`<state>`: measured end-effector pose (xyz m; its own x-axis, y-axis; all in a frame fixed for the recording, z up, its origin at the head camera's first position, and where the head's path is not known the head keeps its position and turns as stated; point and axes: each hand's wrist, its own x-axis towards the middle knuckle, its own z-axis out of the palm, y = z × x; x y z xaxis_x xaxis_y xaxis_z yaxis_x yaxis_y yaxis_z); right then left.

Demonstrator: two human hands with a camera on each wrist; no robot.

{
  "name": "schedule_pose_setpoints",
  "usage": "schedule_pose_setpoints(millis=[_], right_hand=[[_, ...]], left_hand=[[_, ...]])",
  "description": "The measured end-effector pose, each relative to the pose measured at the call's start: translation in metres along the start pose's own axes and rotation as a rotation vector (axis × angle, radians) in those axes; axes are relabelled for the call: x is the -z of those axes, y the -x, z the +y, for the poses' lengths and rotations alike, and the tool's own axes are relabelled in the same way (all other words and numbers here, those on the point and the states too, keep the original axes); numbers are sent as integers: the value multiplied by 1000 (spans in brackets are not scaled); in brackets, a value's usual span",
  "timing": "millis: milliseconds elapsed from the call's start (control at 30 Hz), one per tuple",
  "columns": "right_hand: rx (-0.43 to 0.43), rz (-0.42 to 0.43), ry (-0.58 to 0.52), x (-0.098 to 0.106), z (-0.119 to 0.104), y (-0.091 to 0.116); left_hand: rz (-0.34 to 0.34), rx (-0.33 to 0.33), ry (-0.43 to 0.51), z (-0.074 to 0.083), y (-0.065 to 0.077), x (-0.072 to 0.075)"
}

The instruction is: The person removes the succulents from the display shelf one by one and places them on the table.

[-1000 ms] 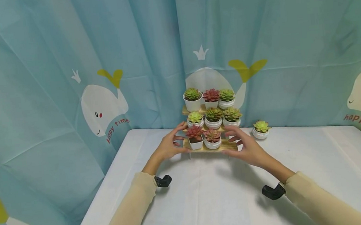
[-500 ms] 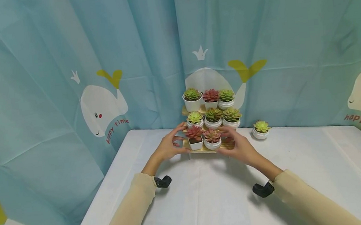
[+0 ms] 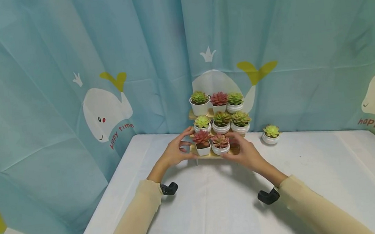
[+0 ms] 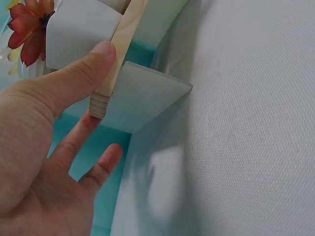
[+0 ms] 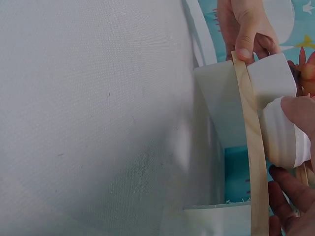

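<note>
A three-tier wooden plant stand on white legs bears several artificial succulents in white pots. My left hand holds the left end of its lowest board, thumb on the front edge in the left wrist view. On that board, beside a red succulent in a square pot, sits a pink succulent in a round pot. My right hand pinches this round pot from its right side, thumb in front and fingers behind; the fingers partly cover the pot in the right wrist view.
One light green succulent stands on the white tablecloth right of the stand. Behind the table hangs a blue curtain with whale prints, close to the stand's back.
My right hand has moved left along the lowest board, from its right end to the pink succulent's round pot. My left hand and the stand have stayed in place.
</note>
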<state>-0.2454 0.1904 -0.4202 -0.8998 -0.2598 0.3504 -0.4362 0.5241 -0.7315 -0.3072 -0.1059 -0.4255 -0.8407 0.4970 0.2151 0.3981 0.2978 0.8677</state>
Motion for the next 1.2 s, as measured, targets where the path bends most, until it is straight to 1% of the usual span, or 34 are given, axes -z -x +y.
schedule_pose_setpoints(millis=[233, 567, 867, 1067, 1200], right_hand=[[-8, 15, -11, -2, 0, 0], [-15, 23, 0, -3, -2, 0], [-2, 26, -5, -3, -2, 1], [-10, 28, -13, -3, -3, 0], [-11, 32, -3, -3, -2, 1]], left_hand=[[-1, 0, -12, 0, 0, 0], [-3, -22, -15, 0, 0, 0], [0, 4, -19, 1, 0, 0], [-7, -11, -24, 1, 1, 0], [-6, -4, -20, 0, 1, 0]])
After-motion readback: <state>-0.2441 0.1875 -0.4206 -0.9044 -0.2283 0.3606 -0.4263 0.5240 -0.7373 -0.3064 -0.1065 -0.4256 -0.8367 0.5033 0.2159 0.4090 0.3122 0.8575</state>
